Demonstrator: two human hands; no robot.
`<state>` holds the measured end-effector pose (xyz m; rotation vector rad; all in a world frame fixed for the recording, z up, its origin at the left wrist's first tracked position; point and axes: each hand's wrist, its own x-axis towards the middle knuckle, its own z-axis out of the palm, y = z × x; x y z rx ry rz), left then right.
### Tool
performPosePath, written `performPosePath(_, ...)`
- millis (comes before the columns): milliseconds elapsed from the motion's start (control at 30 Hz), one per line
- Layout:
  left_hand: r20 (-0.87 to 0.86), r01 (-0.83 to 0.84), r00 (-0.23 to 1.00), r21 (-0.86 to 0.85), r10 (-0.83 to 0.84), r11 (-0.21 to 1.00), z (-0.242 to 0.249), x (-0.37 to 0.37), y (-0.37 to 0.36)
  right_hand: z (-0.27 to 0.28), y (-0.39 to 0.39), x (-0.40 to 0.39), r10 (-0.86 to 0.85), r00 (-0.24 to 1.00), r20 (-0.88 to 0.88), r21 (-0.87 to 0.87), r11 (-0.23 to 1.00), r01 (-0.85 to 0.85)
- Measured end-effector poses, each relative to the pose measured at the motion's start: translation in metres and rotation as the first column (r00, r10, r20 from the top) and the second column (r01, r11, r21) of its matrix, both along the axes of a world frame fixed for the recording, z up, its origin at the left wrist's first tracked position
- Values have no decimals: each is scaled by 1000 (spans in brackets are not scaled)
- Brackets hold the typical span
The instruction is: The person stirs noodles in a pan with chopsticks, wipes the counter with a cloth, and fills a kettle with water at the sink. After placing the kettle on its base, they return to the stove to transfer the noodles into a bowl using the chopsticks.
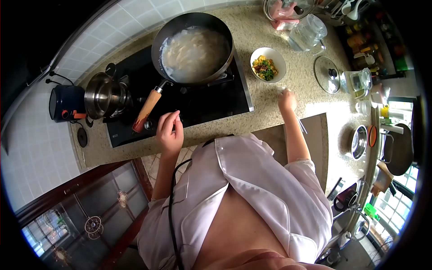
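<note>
My left hand (169, 129) is at the front edge of the black gas hob (198, 105), its fingers loosely bent, the thumb a little apart and nothing visible in them. Just left of it runs the wooden handle (147, 110) of a deep frying pan (193, 18), which holds cloudy, steaming liquid with pale pieces (191, 51). Closed over the counter, my right hand (287, 101) grips a thin, pale utensil (302, 126) whose ends show past the wrist; I cannot tell its kind. Just beyond that hand sits a white bowl (281, 60) of chopped yellow, green and reddish food (264, 68).
A steel pot (101, 95) stands on the left burner, beside a dark blue appliance (66, 103). To the right are a glass lid (327, 74), a clear pitcher (309, 33) and a glass jug (357, 81). A metal bowl (359, 142) rests on the side counter.
</note>
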<state>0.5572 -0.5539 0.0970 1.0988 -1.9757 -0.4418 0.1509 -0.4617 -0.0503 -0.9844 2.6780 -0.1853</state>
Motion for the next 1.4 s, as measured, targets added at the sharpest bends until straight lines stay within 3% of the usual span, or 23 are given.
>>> performPosePath(33,3,21,1000,8,-21,1000,-2,-1,1,0,-6,15,9,999,53,6,1000,-9)
performPosePath(167,-18,107,994,87,-106,990,-6,-7,3,-5,4,103,352,935,-35,152,927,-343)
performPosePath(300,-9,158,987,96,-158,983,-10,-6,1,19,43,106,430,903,-1,124,896,-426)
performPosePath(367,-4,177,984,98,-177,979,-13,-5,-1,11,55,74,296,953,-70,181,943,-279)
performPosePath(500,-21,198,980,146,-197,969,-15,-3,0,-27,74,-10,70,960,-271,-8,997,-75)
performPosePath(533,-29,209,978,154,-207,966,-13,-3,0,-9,63,-20,-9,982,-186,157,987,39)
performPosePath(633,-47,233,973,173,-228,957,-13,-1,5,-35,56,-33,-159,958,-239,-60,987,149)
performPosePath(700,-65,244,969,166,-237,955,-24,2,7,-3,40,-11,-187,979,-81,61,979,192)
performPosePath(767,-83,263,964,174,-252,949,-25,0,9,-8,37,3,-114,990,-87,11,993,116)
performPosePath(933,-86,289,957,199,-277,936,-23,-8,12,-20,30,51,102,994,-44,130,987,-95)
performPosePath(967,-88,277,960,192,-265,941,-22,-11,13,-25,29,63,138,989,-53,62,989,-135)
performPosePath(1100,-96,276,961,245,-260,929,-25,-26,23,-14,28,99,464,885,-24,-17,885,-464)
performPosePath(1167,-102,300,954,272,-282,914,-28,-38,30,-8,25,101,516,857,6,15,856,-516)
performPosePath(1300,-116,304,952,250,-284,919,-29,-66,42,-16,26,50,515,857,-7,31,857,-515)
performPosePath(1367,-99,296,955,241,-280,924,-26,-80,47,-34,35,-2,465,882,-78,-75,880,-470)
performPosePath(1400,-92,309,951,261,-295,915,-27,-87,50,-42,39,-25,337,932,-131,-157,922,-355)
